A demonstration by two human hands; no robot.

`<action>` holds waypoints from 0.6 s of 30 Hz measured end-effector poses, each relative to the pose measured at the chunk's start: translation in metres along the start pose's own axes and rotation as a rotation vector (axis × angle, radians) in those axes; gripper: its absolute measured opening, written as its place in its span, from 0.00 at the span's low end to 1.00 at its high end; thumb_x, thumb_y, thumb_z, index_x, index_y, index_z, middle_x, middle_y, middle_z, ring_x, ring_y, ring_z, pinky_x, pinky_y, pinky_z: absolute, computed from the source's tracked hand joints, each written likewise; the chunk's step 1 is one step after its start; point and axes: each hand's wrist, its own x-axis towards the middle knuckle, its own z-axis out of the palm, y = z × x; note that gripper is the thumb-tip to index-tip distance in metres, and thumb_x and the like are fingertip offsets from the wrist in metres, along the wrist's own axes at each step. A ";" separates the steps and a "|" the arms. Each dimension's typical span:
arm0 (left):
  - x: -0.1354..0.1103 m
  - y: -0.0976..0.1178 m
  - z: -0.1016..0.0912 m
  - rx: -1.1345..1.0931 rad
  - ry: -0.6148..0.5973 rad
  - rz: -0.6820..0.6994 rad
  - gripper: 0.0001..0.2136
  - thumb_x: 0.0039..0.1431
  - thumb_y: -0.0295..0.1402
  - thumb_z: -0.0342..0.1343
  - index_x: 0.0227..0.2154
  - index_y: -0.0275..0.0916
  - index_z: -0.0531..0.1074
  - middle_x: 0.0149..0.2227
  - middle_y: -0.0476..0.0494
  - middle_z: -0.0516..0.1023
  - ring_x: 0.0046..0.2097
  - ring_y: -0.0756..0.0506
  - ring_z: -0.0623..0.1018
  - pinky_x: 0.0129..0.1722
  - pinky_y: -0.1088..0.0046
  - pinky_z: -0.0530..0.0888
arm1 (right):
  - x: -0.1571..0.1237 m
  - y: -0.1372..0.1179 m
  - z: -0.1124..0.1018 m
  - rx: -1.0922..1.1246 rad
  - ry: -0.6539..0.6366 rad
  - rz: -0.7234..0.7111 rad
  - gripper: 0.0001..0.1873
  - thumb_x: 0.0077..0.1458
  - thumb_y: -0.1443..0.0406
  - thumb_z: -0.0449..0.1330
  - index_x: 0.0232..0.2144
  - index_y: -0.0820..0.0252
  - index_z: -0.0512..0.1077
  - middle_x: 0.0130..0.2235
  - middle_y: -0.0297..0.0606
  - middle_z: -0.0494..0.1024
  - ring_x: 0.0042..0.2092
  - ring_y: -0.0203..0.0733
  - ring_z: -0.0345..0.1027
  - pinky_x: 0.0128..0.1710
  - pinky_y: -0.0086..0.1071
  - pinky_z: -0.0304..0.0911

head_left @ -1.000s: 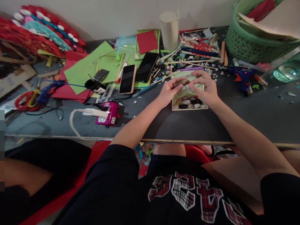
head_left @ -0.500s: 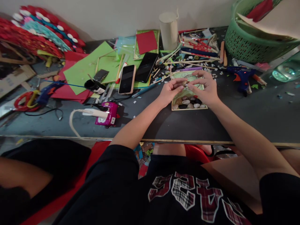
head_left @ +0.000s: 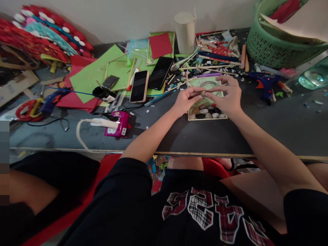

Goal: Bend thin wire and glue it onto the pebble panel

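Between the fingertips of both hands is a small brownish pebble. My left hand pinches it from the left, and my right hand pinches it from the right. Both are held above a shallow light-green tray with a pale stick rim. Several dark, white and brown pebbles lie along the tray's near end. A drawn or wire-like ring shows at its far end, partly covered by my fingers.
Two phones lie left of the tray, by green and red paper. A blue glue gun rests at the right, near a green basket. A purple socket adapter sits at front left. Sticks and scraps litter the back around a white cylinder.
My right hand has shifted slightly to the right and its fingers have straightened. The pebble is turned a little and stays between both hands' fingertips.
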 end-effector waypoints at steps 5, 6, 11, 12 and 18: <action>0.000 0.001 0.000 0.021 -0.017 0.002 0.32 0.50 0.59 0.70 0.48 0.39 0.79 0.52 0.37 0.85 0.57 0.39 0.83 0.61 0.60 0.78 | 0.002 0.003 0.001 0.091 -0.010 0.015 0.17 0.50 0.45 0.74 0.32 0.49 0.85 0.48 0.41 0.82 0.52 0.56 0.77 0.55 0.52 0.72; 0.000 0.001 0.001 0.012 -0.017 0.009 0.31 0.51 0.59 0.70 0.48 0.39 0.80 0.51 0.37 0.85 0.57 0.39 0.83 0.62 0.60 0.78 | 0.002 0.003 0.001 0.107 -0.031 0.001 0.16 0.50 0.46 0.74 0.32 0.49 0.85 0.47 0.40 0.82 0.52 0.55 0.77 0.56 0.51 0.71; 0.000 0.002 0.002 0.009 -0.034 0.023 0.32 0.51 0.59 0.69 0.48 0.37 0.79 0.49 0.37 0.86 0.56 0.40 0.84 0.61 0.60 0.79 | 0.002 0.001 0.002 0.138 -0.080 -0.032 0.14 0.53 0.49 0.72 0.33 0.50 0.85 0.47 0.39 0.81 0.53 0.54 0.76 0.55 0.51 0.71; 0.000 0.003 0.002 0.017 -0.041 0.021 0.32 0.51 0.59 0.69 0.48 0.37 0.79 0.50 0.37 0.86 0.56 0.40 0.84 0.61 0.60 0.79 | 0.002 0.001 0.002 0.128 -0.075 -0.042 0.14 0.53 0.49 0.71 0.32 0.50 0.85 0.47 0.39 0.81 0.52 0.54 0.76 0.55 0.51 0.71; 0.000 0.001 0.001 0.051 -0.069 0.034 0.31 0.54 0.58 0.68 0.50 0.37 0.79 0.50 0.36 0.86 0.57 0.39 0.83 0.60 0.61 0.78 | 0.000 -0.004 -0.001 0.056 -0.039 -0.143 0.10 0.54 0.54 0.69 0.32 0.52 0.81 0.45 0.40 0.81 0.51 0.55 0.76 0.57 0.53 0.68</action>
